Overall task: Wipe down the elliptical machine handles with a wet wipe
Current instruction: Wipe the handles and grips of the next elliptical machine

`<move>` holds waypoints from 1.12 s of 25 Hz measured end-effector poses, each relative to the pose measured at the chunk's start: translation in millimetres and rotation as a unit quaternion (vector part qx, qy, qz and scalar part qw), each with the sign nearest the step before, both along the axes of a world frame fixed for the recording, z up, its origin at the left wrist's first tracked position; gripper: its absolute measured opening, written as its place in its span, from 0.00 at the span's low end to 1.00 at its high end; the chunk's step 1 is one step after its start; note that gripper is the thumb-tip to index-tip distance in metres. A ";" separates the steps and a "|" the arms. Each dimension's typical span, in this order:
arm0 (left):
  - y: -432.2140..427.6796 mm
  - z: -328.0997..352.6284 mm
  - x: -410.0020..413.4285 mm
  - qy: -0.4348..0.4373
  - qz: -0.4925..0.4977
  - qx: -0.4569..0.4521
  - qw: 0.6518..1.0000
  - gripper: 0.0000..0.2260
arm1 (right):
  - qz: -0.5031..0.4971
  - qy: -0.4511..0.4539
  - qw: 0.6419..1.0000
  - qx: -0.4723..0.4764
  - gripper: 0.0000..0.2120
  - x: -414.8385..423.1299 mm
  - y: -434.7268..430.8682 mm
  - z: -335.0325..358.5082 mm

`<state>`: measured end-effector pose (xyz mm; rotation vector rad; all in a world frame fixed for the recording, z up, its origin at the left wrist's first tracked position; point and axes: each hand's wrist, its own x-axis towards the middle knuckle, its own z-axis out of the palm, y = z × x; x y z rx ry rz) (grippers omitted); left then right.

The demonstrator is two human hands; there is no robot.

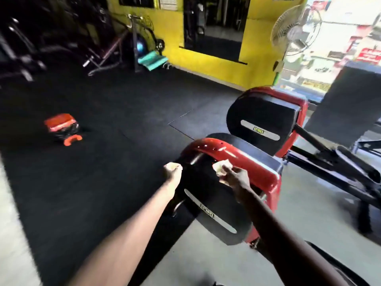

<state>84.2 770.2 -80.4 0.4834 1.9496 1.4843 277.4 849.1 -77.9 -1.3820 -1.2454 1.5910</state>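
- Though blurred toward the edges, shows two bare forearms stretched forward over one red machine frame (233,156), seen from the head.
- Right grip (233,178): fingers pinched round one crumpled pale wet wipe (221,168).
- Wipe held against the lower edge of the red arc, just above the nearer pad.
- Left grip (172,169): curled into a fist at the upper left edge of the nearer pad, pale on top. Cannot tell whether anything sits inside the fist.
- One short dark bar (194,159) under the frame's left end, between the two grips and just beside the left one.
- Two black pads, each with one silver strip: nearer pad (208,186) between the forearms, farther pad (261,112) beyond the red arc.
- On the black rubber floor (103,104): one orange-and-black object (61,125), well apart to the left.
- Against the yellow wall (173,27): one blue ball (141,46) and one teal mat (152,59), near each other. Dark gym frames beside them, too blurred to count.
- One fan (296,36) at upper right, beside a bright opening.
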 end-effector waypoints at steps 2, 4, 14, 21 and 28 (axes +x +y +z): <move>8.7 -8.8 -48.4 0.006 0.014 -0.014 1.000 0.10 | 0.027 -0.043 0.999 0.007 0.04 -58.0 16.5 -8.7; 25.5 -19.5 -89.5 0.012 0.022 -0.035 0.999 0.08 | 0.035 -0.091 0.995 0.032 0.04 -104.5 36.7 -20.5; 249.2 -34.1 -271.5 -0.003 -0.012 -0.097 0.995 0.04 | -0.020 -0.166 0.986 0.024 0.12 -304.5 235.0 -76.4; 461.6 -27.3 -375.4 0.020 -0.093 -0.081 0.992 0.16 | -0.112 -0.202 0.973 0.029 0.04 -390.1 407.6 -49.4; 676.3 -19.5 -438.2 0.050 -0.237 -0.070 0.968 0.16 | -0.268 -0.194 0.944 -0.005 0.16 -422.0 573.4 -74.1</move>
